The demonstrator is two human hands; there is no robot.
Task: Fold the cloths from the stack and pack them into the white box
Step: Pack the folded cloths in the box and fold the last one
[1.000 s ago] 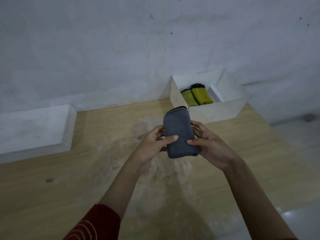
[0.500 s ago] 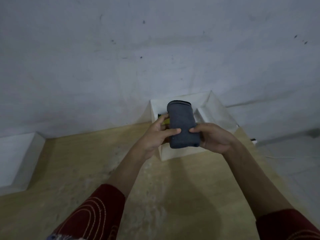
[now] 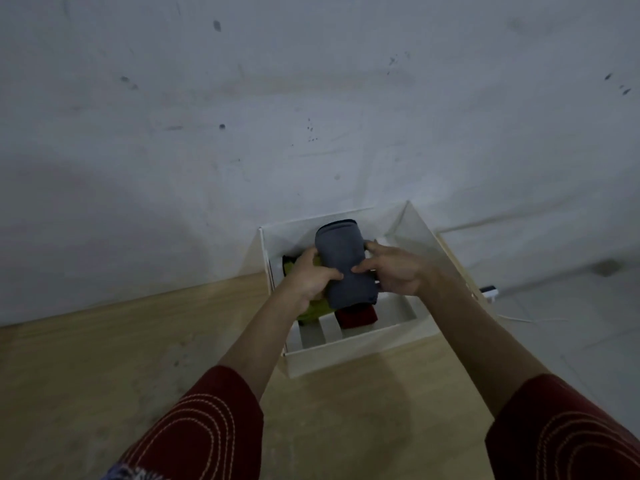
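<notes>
A folded grey cloth (image 3: pixel 344 268) is held over the open white box (image 3: pixel 349 356). My left hand (image 3: pixel 310 277) grips its left side and my right hand (image 3: pixel 393 270) grips its right side, thumbs across the front. Inside the box, a yellow-green folded cloth (image 3: pixel 317 311) lies on the left, partly under my left hand. A dark red folded cloth (image 3: pixel 356 317) lies just below the grey one. White dividers split the box into slots.
The box stands at the far right end of a wooden table (image 3: pixel 138 358), against a grey wall (image 3: pixel 311 116). A white cable and plug (image 3: pixel 490 291) lie on the floor to the right of the box.
Both hands have carried the grey cloth forward from above the table to over the box. The view has moved closer, showing the red cloth inside.
</notes>
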